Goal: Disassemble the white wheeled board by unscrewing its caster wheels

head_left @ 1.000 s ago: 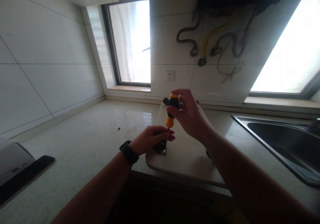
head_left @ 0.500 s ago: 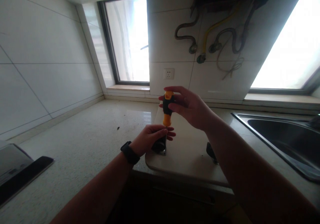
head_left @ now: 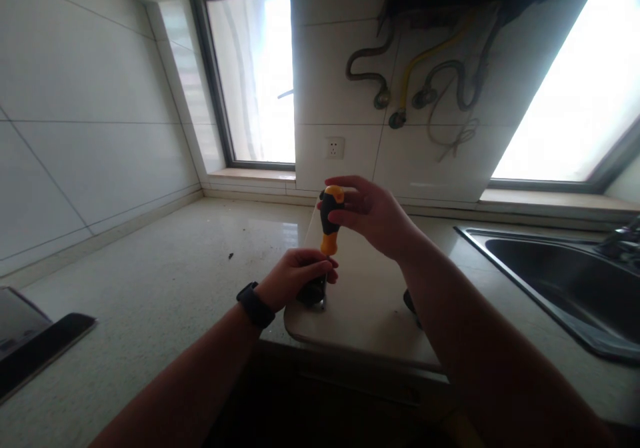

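Observation:
An orange and black screwdriver (head_left: 330,225) stands nearly upright, tip down. My right hand (head_left: 373,218) is closed around its handle, with the index finger over the top end. Below it, my left hand (head_left: 303,275) pinches the screwdriver's thin shaft between thumb and fingers, close above a dark rounded fitting (head_left: 313,293). That fitting sits near the rounded corner of a pale board (head_left: 365,321) lying on the counter. My fingers hide the screwdriver's tip. A second dark fitting (head_left: 411,305) on the board is partly covered by my right forearm.
A speckled countertop (head_left: 175,301) runs along the tiled wall, with a steel sink (head_left: 540,268) at the right. A dark-edged flat object (head_left: 47,348) lies at the left. Hoses (head_left: 367,75) and a socket (head_left: 335,147) are on the wall behind.
The whole view has shifted slightly left. My right hand stays on the handle, which has turned a little, and my left fingers are drawn in closer at the shaft.

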Available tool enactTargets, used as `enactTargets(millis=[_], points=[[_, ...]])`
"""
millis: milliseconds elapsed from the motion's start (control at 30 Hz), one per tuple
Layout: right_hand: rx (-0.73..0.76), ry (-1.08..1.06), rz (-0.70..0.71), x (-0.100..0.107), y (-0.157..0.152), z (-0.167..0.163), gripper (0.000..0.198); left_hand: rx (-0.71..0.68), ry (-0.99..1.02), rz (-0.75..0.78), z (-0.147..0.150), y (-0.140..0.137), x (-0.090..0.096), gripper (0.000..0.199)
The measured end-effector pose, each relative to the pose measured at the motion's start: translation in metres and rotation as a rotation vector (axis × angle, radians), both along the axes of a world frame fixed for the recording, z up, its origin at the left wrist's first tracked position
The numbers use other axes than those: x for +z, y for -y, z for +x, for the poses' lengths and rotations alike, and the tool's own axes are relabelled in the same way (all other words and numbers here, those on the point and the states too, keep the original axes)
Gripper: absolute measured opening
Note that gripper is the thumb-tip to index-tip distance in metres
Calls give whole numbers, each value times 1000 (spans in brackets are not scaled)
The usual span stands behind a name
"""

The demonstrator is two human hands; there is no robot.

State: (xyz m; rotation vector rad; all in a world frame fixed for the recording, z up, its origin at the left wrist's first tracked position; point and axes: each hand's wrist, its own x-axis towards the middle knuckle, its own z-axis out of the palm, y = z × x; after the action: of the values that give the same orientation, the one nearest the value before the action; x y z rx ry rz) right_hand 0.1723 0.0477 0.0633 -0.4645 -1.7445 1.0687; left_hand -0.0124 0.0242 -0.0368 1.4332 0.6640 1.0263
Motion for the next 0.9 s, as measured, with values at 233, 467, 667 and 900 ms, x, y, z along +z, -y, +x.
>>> enactTargets(millis=[233,467,667,900], points=[[139,-14,40,-27,-7,-1,45,2,-23,45,1,-5,-23,31],[217,22,97,-40,-22,2,49,28,-49,90,2,-14,-37,29],[256,-2,149,-46,-35,6,49,73,-46,87,5,-23,-38,26],[292,-118,188,-55,-55,2,49,151,-7,142,8,-25,-47,31]])
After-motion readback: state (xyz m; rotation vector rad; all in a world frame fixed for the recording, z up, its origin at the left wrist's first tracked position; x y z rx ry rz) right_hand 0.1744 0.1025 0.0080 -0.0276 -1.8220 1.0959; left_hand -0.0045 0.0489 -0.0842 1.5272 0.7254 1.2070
